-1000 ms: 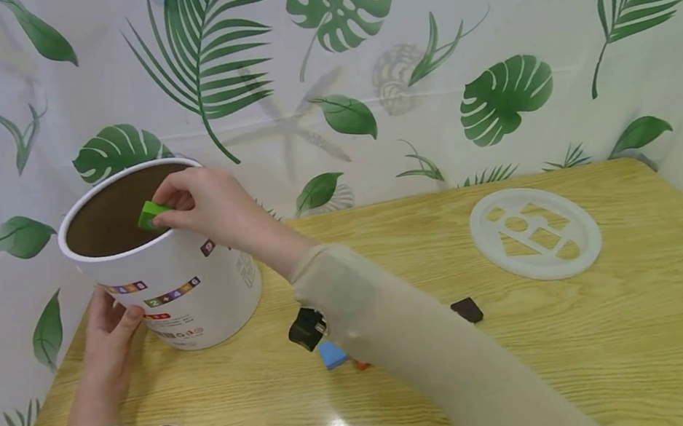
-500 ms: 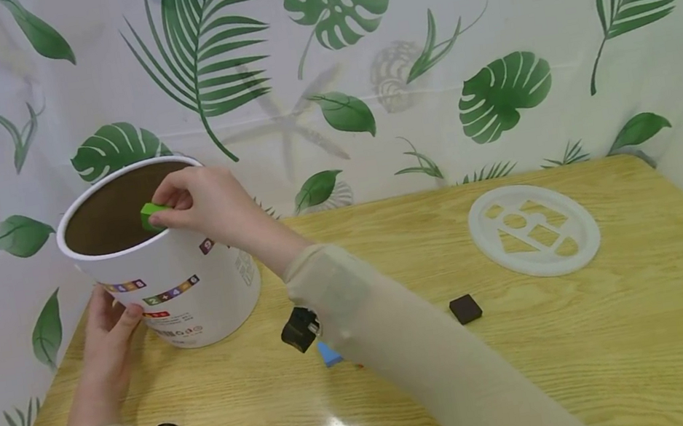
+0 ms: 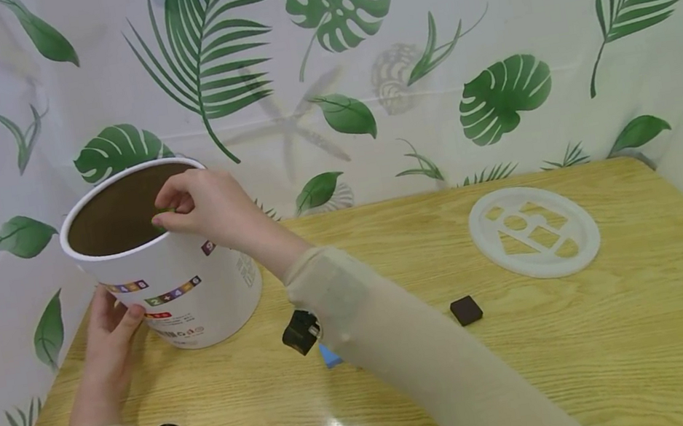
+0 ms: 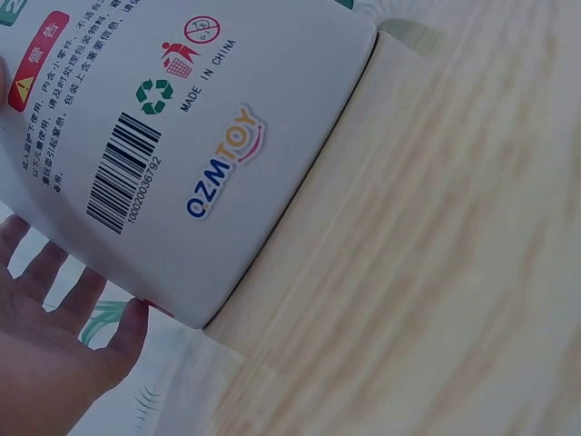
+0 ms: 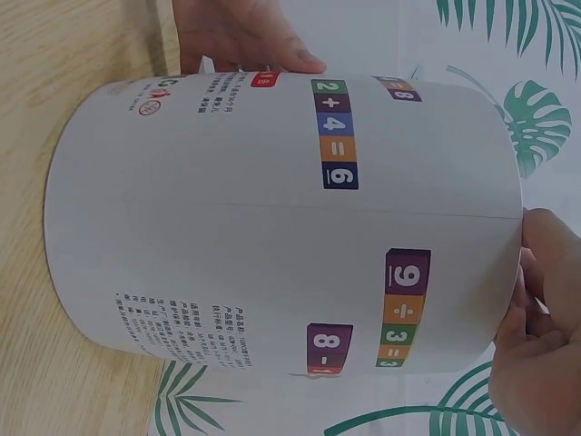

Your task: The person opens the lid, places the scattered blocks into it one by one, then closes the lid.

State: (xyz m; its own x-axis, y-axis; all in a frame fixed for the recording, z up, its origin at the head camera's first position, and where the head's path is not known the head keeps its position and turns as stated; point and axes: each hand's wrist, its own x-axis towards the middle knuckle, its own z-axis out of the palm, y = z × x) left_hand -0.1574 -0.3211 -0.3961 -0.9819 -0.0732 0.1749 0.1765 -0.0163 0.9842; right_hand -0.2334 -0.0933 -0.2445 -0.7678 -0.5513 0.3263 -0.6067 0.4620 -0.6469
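Note:
A white bucket (image 3: 223, 304) printed with coloured sums stands at the table's left side, its brown inside facing up and its bottom out of sight. At its near right rim my right hand (image 3: 204, 202) pinches a small green block (image 3: 159, 229), now almost wholly covered by the fingers. In the right wrist view, that hand (image 5: 542, 345) is against the rim. Low on the bucket's left side rests my left hand (image 3: 106, 336); the left wrist view shows its fingers (image 4: 77, 295) spread along the wall.
A blue block (image 3: 330, 355) lies partly under the right forearm. A dark brown square block (image 3: 466, 311) lies right of it. Farther back is a round white stencil (image 3: 590, 246) with cut-out shapes. A leaf-patterned curtain (image 3: 411, 144) hangs behind the wooden table (image 3: 602, 358).
The green block has dropped from clear view as the right fingers closed over it at the rim. The right forearm shifted slightly left. My left hand and the bucket stay put.

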